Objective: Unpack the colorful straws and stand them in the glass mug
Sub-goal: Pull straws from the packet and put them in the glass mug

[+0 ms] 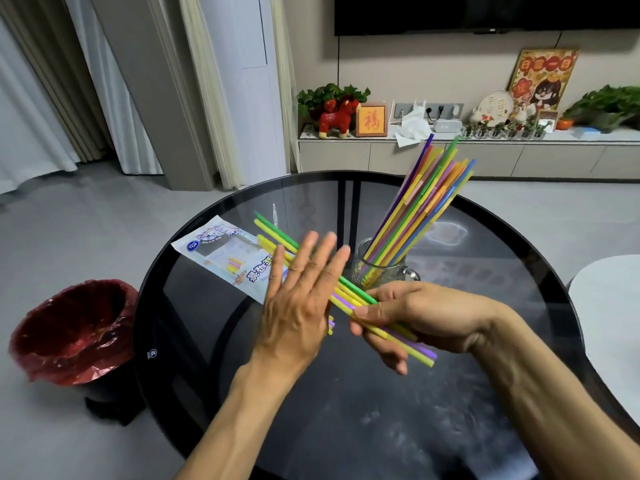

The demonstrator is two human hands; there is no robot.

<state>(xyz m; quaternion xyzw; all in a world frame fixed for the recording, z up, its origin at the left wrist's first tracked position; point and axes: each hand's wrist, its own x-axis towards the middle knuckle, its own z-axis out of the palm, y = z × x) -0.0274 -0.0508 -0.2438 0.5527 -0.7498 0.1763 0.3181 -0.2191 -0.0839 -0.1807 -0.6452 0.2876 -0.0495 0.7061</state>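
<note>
A glass mug (381, 271) stands near the middle of the round black glass table (381, 410), holding a leaning bunch of colorful straws (426, 199). My right hand (415, 317) grips a small bundle of green, yellow and purple straws (277, 237) that runs diagonally up to the left, just in front of the mug. With its fingers straight, my left hand (298, 306) lies flat over the middle of that bundle. The opened straw packet (225, 254) lies on the table behind my left hand.
A bin with a red liner (72, 330) stands on the floor left of the table. A white surface (609, 320) shows at the right edge. Behind the table is a low cabinet (485, 157) with plants and ornaments.
</note>
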